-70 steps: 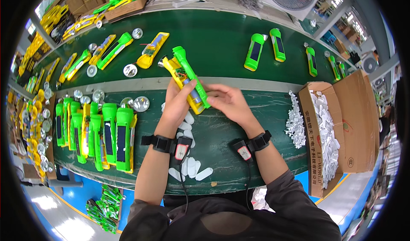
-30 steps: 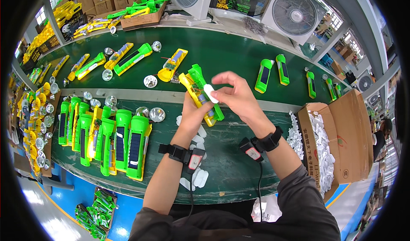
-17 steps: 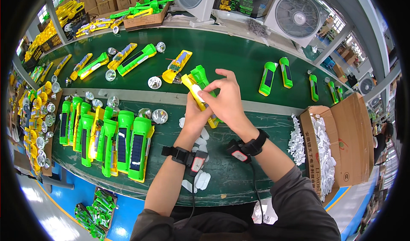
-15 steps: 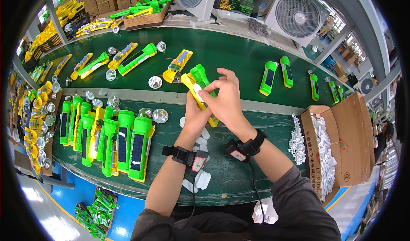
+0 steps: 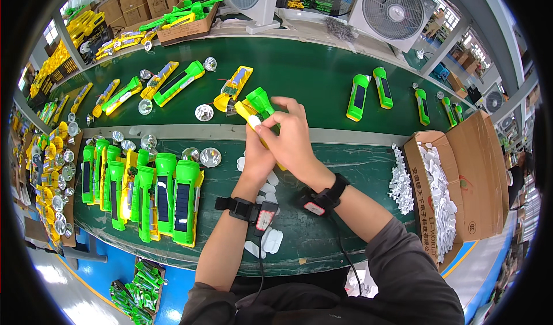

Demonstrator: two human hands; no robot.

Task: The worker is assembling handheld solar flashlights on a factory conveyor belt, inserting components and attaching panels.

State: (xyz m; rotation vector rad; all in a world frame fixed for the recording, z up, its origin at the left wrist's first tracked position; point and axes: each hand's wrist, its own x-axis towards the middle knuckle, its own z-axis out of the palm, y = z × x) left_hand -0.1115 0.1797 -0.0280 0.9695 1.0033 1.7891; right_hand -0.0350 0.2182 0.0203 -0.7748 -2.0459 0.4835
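Grn bench [image 5: 363, 168] w/ torches [image 5: 144, 192], wht pcs [image 5: 401, 181]

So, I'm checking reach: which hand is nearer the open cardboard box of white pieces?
Right. The right hand is left of the box, apart from it; the left hand is farther left, also apart.
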